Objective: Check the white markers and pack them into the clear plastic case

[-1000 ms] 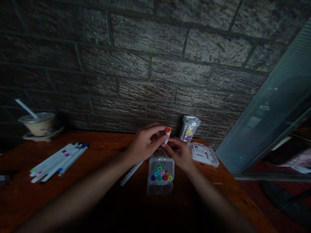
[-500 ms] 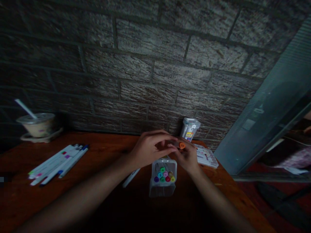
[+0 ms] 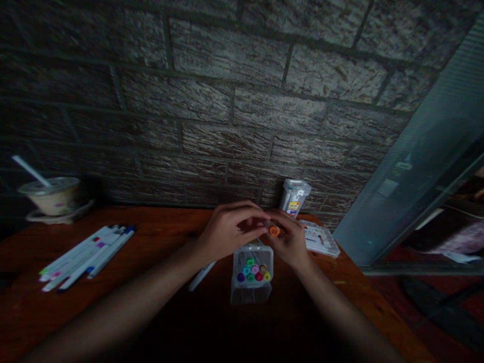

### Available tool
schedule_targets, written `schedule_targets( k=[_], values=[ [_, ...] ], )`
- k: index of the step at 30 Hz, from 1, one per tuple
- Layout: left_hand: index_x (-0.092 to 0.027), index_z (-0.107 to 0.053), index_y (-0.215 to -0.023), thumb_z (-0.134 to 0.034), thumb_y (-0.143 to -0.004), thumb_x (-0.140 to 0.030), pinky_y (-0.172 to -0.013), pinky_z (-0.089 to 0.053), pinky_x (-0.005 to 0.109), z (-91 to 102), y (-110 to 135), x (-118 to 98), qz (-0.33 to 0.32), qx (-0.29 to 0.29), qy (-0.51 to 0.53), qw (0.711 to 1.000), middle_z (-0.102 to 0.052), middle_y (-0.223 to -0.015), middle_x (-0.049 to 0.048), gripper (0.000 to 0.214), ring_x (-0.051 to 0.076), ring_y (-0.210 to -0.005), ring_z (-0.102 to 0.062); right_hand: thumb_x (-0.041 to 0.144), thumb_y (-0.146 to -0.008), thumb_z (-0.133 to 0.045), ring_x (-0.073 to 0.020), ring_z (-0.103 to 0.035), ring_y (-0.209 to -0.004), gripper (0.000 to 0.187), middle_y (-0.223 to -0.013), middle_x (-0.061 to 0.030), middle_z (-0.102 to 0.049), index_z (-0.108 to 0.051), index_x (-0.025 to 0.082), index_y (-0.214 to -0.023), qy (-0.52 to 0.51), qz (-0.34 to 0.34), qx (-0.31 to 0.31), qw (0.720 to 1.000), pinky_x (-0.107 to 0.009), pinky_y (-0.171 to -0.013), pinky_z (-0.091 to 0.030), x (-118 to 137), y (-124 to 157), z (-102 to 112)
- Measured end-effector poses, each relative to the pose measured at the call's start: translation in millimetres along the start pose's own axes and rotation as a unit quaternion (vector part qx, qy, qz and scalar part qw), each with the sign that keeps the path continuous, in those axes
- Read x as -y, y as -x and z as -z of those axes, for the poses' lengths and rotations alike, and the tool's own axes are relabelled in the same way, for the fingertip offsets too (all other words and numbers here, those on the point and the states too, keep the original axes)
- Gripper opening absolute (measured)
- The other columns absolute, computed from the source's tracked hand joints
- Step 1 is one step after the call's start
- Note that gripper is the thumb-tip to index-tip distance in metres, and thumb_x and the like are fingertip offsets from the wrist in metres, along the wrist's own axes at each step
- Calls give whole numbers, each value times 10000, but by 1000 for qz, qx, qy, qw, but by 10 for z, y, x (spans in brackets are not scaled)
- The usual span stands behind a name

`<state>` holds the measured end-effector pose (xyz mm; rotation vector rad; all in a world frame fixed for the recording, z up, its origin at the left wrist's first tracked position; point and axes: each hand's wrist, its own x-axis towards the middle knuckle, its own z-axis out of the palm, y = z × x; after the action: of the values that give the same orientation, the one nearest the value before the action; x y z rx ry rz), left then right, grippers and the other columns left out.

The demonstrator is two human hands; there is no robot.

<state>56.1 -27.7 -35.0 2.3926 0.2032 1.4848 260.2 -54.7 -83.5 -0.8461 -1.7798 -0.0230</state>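
A marker with an orange end [image 3: 274,231] is held in front of me above an open clear plastic case [image 3: 251,294]. My right hand [image 3: 290,238] is closed around it, its orange end facing me. My left hand [image 3: 227,229] is curled, thumb and fingertips pinched together at the marker's side. Most of the marker's body is hidden by the fingers. In the case below lie several markers [image 3: 258,277] with green, blue, pink, red, yellow and purple ends towards me. A single white marker [image 3: 203,276] lies on the table beneath my left wrist.
Several white markers [image 3: 88,254] lie in a bunch on the wooden table [image 3: 159,232] at left. Behind them stands a drink cup with a straw [image 3: 53,196]. A clear upright container [image 3: 294,197] and a flat printed case [image 3: 319,239] are by the brick wall at right.
The marker's orange end has shifted slightly left and down, closer to my left fingertips. The view has also turned a little. Both hands stay over the case.
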Motion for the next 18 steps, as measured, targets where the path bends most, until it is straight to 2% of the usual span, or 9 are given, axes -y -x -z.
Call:
schedule_targets(
  k=[11,18],
  values=[
    [-161,-767,-1045,-761,-896,-143,-605,-525,220,5,-1,-2,-5,4,-29,1000,-766,-911,41,151,103,-689,-643,253,-949,-712,-228,-732,-883,170,-1024,-78,-767,-733,243,-1117,13,17,-10,1000,-348,-699,-583,39,1,-2],
    [-144,-764,-1033,-763,-882,-119,-600,-526,209,16,-21,-47,-25,-4,-25,999,-771,-925,55,153,105,-710,-663,260,-943,-729,-218,-726,-870,173,-1013,-72,-763,-728,243,-1115,17,15,-3,1000,-332,-691,-569,23,5,3]
  ],
)
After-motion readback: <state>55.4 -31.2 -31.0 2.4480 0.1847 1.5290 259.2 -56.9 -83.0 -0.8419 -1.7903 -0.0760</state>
